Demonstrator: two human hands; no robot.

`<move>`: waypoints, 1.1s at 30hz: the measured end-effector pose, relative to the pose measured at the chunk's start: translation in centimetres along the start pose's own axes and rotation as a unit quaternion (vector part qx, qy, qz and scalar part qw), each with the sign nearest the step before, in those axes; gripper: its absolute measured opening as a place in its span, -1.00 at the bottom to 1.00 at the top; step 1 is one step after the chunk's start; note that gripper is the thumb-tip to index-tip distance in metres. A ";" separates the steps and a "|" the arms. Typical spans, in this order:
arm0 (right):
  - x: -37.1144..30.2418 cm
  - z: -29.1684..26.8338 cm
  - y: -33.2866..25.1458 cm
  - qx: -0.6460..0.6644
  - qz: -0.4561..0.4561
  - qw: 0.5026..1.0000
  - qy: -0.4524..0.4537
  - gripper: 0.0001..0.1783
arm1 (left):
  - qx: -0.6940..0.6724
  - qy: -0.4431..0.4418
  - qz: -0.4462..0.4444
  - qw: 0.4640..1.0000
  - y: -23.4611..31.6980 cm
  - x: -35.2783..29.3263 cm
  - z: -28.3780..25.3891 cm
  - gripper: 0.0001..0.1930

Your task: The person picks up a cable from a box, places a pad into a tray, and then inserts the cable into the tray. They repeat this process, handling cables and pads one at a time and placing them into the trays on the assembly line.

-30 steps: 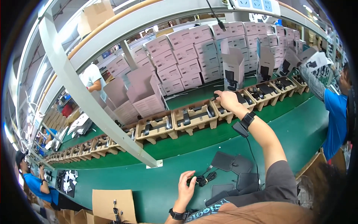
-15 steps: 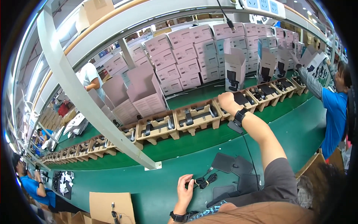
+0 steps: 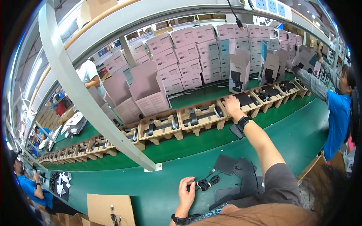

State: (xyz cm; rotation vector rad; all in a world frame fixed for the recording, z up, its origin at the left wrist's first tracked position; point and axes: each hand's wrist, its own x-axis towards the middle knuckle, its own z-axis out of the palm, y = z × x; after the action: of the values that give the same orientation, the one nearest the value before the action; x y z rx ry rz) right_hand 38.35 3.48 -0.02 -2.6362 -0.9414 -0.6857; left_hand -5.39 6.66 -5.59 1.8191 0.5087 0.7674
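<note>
My right hand (image 3: 231,104) reaches, fingers spread, into a moulded brown tray (image 3: 253,113) on the row of trays; its fingertips are partly hidden. A flat black part shows in that tray. A black band is on my right wrist, and a small black block (image 3: 236,131) with a thin cable hangs below it. My left hand (image 3: 186,192) rests on the green table with fingers loosely curled and a gap at the thumb. Its thumb tip is beside a coiled black cable (image 3: 207,183). Flat black pads (image 3: 225,164) lie to the right of the coil.
More trays (image 3: 160,128) with black parts run left and right along a green line. Behind stand open cartons (image 3: 239,73) and stacked pinkish boxes (image 3: 166,56). A white post (image 3: 102,113) slants down to the table. Co-workers in blue (image 3: 337,120) are at both sides. Cardboard (image 3: 110,209) lies at front left.
My right hand has lowered into the tray and its fingers have spread from a more closed shape. My left hand keeps its place. The right co-worker's arms have moved among the cartons.
</note>
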 end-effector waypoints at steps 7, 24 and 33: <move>0.5 -0.3 -0.9 0.038 0.015 0.997 -0.071 -0.80 | 0.043 0.012 0.029 0.999 0.0 -0.6 -0.8 -0.84; -2.4 -4.1 -3.1 -0.138 -0.134 0.977 0.093 -0.71 | 0.057 0.014 0.045 0.997 -0.4 0.7 -1.9 -0.87; -22.5 -9.7 -9.5 0.063 -0.365 0.883 -0.287 -0.04 | 0.146 -0.016 0.114 0.983 -0.2 -0.4 -2.9 -0.82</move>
State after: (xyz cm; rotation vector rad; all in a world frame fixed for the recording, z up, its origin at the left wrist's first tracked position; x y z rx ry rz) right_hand 13.58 -4.96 -2.48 -2.3439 -2.1136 0.0778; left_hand -7.67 8.40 -5.17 2.1873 0.4133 0.8504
